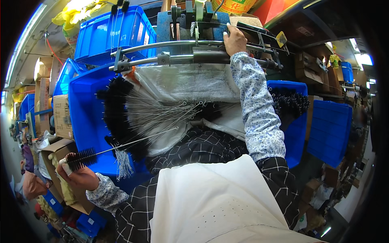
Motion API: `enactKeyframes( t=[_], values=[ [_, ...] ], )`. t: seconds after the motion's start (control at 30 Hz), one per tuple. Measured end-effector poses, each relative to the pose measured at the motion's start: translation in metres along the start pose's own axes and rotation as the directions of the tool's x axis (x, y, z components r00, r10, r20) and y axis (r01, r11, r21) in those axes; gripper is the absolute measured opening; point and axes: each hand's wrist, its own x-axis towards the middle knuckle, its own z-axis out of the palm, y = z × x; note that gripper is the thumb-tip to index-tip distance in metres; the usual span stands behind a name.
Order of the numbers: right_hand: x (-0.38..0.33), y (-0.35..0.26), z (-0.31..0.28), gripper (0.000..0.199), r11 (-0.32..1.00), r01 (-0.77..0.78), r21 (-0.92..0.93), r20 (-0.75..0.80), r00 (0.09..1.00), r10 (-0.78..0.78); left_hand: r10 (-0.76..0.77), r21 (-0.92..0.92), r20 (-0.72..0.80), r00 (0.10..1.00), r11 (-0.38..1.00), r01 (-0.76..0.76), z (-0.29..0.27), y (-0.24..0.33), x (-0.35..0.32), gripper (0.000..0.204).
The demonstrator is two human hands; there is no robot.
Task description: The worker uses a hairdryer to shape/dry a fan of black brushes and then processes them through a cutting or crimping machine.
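At the lower left, my left hand (pixel 79 176) is closed on a bottle brush (pixel 83 159), fingers around its black bristle end. The brush's twisted wire stem slants up to the right over my lap. My right hand (pixel 235 39) reaches to the bench machine (pixel 178 26), its fingers bent by a thin wire at the front. What it grips there, if anything, is too small to make out. Across my lap lie many finished brushes (pixel 117 109), bristles left and looped wire ends toward the middle. More black brushes (pixel 289 103) sit beyond my right forearm.
Two metal rails (pixel 162 60) run across the machine's front. Blue bins flank my lap, one at left (pixel 83 117) and one at right (pixel 298 141). Another blue crate (pixel 109 34) stands beside the machine. An open carton (pixel 60 162) is near my left hand; another person's arm (pixel 30 162) shows far left.
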Motion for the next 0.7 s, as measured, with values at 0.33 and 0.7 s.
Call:
enactKeyframes(
  t=[0.33, 0.7],
  values=[
    [-0.003, -0.037, 0.000, 0.028, 0.998, -0.027, -0.065, 0.003, 1.000, 0.027, -0.135, -0.215, 0.167, 0.977, 0.962, 0.170, 0.061, -0.010, -0.033, 0.015],
    [-0.003, -0.072, 0.002, 0.032, 0.998, -0.026, -0.060, 0.142, 0.989, 0.034, -0.193, -0.243, 0.297, 0.935, 0.932, 0.270, 0.093, -0.013, -0.053, 0.014]
  ],
)
